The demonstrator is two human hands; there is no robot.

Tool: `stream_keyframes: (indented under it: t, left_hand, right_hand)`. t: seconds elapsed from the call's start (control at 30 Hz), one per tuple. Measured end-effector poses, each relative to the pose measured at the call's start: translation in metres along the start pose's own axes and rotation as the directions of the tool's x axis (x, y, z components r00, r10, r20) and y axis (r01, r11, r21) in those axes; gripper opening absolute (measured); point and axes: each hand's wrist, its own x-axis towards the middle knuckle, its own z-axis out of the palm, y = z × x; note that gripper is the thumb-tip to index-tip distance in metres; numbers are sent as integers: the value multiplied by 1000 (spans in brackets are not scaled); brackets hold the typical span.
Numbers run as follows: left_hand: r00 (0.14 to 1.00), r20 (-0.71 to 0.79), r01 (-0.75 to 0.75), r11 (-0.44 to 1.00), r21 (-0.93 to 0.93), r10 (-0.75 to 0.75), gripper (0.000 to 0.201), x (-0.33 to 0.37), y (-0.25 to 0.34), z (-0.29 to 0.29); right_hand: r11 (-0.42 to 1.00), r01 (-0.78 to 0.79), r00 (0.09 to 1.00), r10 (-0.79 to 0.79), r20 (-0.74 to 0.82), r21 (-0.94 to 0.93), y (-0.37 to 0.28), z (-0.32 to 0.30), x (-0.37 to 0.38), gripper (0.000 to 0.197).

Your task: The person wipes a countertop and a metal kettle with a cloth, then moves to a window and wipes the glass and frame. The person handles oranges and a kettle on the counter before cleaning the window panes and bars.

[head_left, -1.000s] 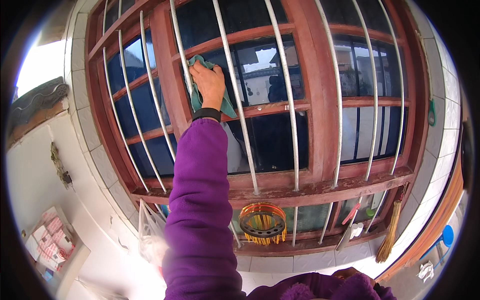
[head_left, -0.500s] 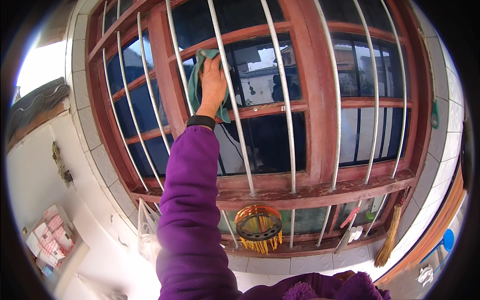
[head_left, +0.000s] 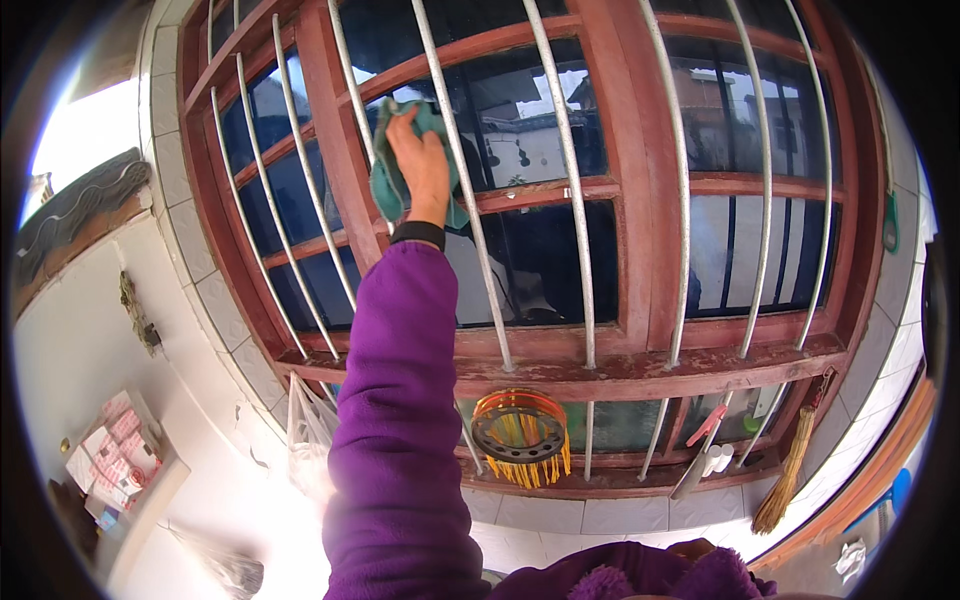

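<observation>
Green cloth (head_left: 387, 190) had spread wider beside the left hand (head_left: 422, 168), which gripped it to rub the glass (head_left: 515, 150) behind and likely needed a flat push next.

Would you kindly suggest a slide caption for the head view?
A left hand in a purple sleeve holds a green cloth at the pale bars of a red-framed window.

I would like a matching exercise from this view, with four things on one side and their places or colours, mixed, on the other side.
Things:
1. Cloth
2. Sleeve
3. Broom
4. Bars

Places or colours:
A. Hanging at the lower right
B. Blue-green, under the hand
C. Pale, in front of the window
D. Purple

Pairs: 1-B, 2-D, 3-A, 4-C
</observation>
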Motion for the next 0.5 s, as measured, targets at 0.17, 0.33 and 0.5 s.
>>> stream_keyframes:
  t: [0.17, 0.33, 0.5]
  left_hand:
    - [991, -112, 71, 997, -24, -73, 55, 32, -15, 3]
    - [994, -113, 25, 979, 203, -2, 48, 6, -22, 0]
    - [999, -26, -5, 898, 441, 19, 51, -24, -23, -8]
  right_hand:
    - [999, -40, 999, 40, -35, -18, 2, -3, -18, 24]
    - [998, -1, 998, 4, -62, 56, -5, -5, -24, 21]
    - [992, -60, 998, 63, -25, 109, -4, -6, -24, 20]
